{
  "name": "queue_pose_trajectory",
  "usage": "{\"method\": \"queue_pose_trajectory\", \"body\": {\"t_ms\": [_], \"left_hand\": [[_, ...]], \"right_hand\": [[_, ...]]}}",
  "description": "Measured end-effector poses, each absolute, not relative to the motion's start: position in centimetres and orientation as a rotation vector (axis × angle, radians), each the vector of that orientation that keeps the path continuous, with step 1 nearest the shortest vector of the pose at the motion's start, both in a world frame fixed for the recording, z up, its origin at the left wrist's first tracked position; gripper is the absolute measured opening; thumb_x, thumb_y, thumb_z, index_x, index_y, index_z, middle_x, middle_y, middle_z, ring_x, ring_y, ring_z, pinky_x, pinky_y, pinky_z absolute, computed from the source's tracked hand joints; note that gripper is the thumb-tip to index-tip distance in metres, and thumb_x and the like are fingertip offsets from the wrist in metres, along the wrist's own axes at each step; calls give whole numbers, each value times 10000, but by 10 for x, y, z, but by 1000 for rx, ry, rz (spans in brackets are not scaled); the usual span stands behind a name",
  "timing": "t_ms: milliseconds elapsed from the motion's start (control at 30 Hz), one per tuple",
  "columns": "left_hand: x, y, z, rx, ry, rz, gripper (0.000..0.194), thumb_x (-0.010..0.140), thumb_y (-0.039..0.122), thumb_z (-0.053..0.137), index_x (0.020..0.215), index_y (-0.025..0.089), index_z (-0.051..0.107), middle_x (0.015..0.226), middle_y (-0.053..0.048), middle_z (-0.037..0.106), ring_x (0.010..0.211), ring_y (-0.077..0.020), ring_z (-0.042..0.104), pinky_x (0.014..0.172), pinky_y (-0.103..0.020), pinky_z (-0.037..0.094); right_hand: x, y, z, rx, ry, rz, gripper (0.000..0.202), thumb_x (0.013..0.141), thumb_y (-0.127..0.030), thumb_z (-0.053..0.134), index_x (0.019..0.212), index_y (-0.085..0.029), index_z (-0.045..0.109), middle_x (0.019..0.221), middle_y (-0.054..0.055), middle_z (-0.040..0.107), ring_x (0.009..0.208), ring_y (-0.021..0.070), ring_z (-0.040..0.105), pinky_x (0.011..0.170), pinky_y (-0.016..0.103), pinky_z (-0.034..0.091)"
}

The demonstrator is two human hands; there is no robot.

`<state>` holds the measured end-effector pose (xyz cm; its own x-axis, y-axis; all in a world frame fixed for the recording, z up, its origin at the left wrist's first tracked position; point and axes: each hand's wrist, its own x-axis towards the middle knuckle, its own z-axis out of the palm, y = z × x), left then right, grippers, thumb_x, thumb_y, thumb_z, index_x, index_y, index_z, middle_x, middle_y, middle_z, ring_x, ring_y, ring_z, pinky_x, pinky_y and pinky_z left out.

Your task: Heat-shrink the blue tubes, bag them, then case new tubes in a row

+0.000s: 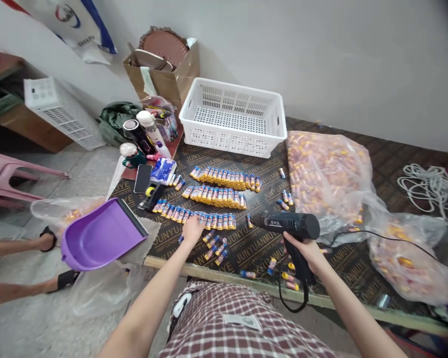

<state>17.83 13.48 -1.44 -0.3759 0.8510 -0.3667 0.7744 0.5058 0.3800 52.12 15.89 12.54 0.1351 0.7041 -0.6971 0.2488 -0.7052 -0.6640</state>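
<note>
R hand [309, 249] clenched on heat gun [302, 225] hndl [302, 266], best hold; prob. hefty, rigid. L hand [193, 230] at gun's 9 o'clock, grasp unclear.

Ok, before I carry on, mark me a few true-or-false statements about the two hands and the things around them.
1. The right hand holds a corded black pistol-shaped power tool. True.
2. The left hand is on that tool too. False: its fingertips are at the nearest long row of small blue-and-yellow cylinders.
3. A purple plastic dustpan lies to the left of that row. True.
4. The white perforated plastic crate stands on the near side of that row. False: it stands on the far side.
5. A large clear plastic bag filled with small cylinders lies to the right of that row. True.
</note>
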Motion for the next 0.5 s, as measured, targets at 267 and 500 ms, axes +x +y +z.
{"method": "queue_pose_trajectory", "body": {"t_ms": [267, 500], "left_hand": [[174, 79, -28, 1160, 2209, 473, 234, 696, 425, 555, 712, 194, 589, 601, 3, 624, 594, -147, 596, 603, -222, 396], [176, 40, -52, 1071, 2150, 550, 303, 693, 467, 544, 782, 181, 592, 586, -1, 620, 576, -157, 601, 587, -234, 416]], "right_hand": [[577, 161, 109, -2088, -804, 1367, 423, 575, -476, 757, 800, -154, 600, 640, 51, 655, 461, 168, 584, 396, 273, 470], [545, 155, 110, -1983, -927, 1509, 423, 576, -488, 749, 766, -142, 595, 646, 44, 653, 449, 144, 571, 414, 256, 464]]}}
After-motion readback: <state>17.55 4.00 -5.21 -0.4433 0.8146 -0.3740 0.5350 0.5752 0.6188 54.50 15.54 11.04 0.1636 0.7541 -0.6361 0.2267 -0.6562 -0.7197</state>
